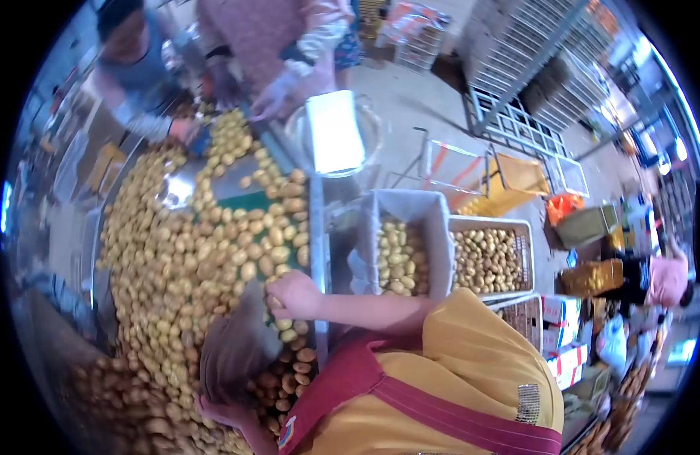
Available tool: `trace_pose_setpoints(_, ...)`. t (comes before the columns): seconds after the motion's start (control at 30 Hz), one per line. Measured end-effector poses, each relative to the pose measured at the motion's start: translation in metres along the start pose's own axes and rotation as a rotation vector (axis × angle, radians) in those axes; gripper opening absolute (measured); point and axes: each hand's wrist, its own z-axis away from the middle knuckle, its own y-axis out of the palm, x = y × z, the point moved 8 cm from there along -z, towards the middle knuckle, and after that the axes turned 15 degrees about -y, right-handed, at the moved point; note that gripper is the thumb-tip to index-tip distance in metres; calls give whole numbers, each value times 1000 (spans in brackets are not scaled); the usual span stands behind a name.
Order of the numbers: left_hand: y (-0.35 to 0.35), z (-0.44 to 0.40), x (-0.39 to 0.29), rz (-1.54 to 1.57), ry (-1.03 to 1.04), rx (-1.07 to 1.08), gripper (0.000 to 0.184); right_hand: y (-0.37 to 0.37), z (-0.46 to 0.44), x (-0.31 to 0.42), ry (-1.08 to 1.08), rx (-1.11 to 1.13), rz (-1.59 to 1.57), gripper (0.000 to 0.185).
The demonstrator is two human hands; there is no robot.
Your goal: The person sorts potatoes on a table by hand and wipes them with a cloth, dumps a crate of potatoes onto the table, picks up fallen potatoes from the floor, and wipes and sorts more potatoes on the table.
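My right hand (294, 296), at the end of the bare forearm, rests among the potatoes (206, 250) near the table's metal side. Its fingers are curled in, and a potato (274, 302) shows just below them; whether it is gripped is hard to see. My left hand (222, 413) lies lower in the view, by the bottom end of a blurred dark grey-brown thing (240, 353) shaped like a cap or a folded cloth. That thing lies between both hands and hides part of the left one, so its fingers are mostly out of sight.
A metal rail (317, 227) edges the sorting table. Beside it stand a lined bin (444, 220) and a white crate (526, 243), both holding potatoes. Two co-workers (145, 61) handle potatoes at the far end, near a white sheet (335, 133). Stacked crates (516, 45) stand behind.
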Motion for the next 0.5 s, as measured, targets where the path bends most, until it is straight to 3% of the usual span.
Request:
trace_pose_setpoints(0.03, -4, 2, -1, 13, -10, -18, 51, -32, 7, 0, -18, -152, 11, 36)
trace_pose_setpoints(0.1, 30, 0, 42, -40, -36, 282, 55, -105, 36, -1, -55, -453, 29, 35)
trace_pose_setpoints(0.17, 10, -11, 7, -41, 45, 381, 60, -163, 78, -31, 44, -534, 104, 39)
trace_pose_setpoints(0.2, -1, -17, -13, -38, 85, 432, 62, -204, 106, -36, 74, -705, 246, 39)
trace_pose_setpoints(0.27, 24, -3, 45, -13, -5, 152, 65, -252, 164, -65, 202, -817, 432, 41)
trace_pose_setpoints(0.3, 22, -5, 30, -208, 29, 218, 71, -277, 188, -70, 252, -878, 491, 42)
trace_pose_setpoints(0.4, 25, -10, 28, -354, -17, 219, 73, -331, 240, -77, 384, -965, 595, 38)
trace_pose_setpoints(0.5, 25, -38, 39, -539, -234, 461, 66, -358, 273, -79, 412, -994, 730, 37)
